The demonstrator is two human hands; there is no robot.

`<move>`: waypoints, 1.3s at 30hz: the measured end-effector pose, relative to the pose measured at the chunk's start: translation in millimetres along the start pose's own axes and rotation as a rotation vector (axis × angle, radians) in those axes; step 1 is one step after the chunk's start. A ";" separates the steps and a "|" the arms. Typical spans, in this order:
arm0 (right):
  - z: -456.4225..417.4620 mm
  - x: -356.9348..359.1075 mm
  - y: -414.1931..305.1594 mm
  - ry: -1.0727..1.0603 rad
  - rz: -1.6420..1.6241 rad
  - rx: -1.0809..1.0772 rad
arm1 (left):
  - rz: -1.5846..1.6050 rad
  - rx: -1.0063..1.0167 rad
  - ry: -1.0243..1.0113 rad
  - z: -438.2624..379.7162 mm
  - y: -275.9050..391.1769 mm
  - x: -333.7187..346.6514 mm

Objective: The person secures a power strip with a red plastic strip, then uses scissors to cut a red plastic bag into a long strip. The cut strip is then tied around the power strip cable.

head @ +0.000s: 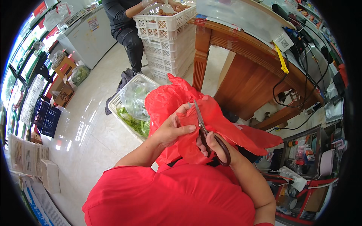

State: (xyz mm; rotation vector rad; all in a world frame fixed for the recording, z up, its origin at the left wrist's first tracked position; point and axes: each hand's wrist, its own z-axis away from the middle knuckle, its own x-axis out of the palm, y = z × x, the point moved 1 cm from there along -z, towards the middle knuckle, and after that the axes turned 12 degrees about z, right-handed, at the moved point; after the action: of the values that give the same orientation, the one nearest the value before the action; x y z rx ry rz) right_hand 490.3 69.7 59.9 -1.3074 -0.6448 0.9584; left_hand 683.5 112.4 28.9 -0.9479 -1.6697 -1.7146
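My left hand (176, 128) pinches the edge of a red plastic bag (167, 99) between thumb and fingers. In my right hand (210, 144) is a pair of scissors (201, 121) with dark brown handles, its blades parted and pointing away from me. The blades lie at the bag's gathered plastic, close to my left fingertips; how far they have cut cannot be made out. Much of the bag spreads over my lap, and a long red strip of plastic (251, 138) trails off to the right.
Beyond the bag stands a white basket (114, 106) of leafy greens (135, 124). A person (121, 28) handles eggs (165, 13) at stacked white crates (158, 42). A wooden table (240, 84) with hanging cables is on the right, above a power strip (294, 178). Blue crates (48, 118) stand left.
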 end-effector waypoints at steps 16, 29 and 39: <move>-5.4 -0.9 0.6 0.011 -0.196 0.169 | -0.345 -0.197 -0.048 9.2 18.9 -3.2; 30.6 -18.9 -1.3 0.362 0.650 0.037 | -1.299 -0.473 -0.440 -7.9 -0.9 -27.3; 165.8 -80.2 22.7 0.870 0.799 0.229 | -0.719 -0.436 -0.375 -48.8 -47.1 -1.6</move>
State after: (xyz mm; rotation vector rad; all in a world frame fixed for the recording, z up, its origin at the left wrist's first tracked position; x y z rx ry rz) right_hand 306.0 82.9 77.3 -1.6150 0.6880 0.9094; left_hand 641.8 66.9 0.7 -0.9636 -2.0901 -2.5823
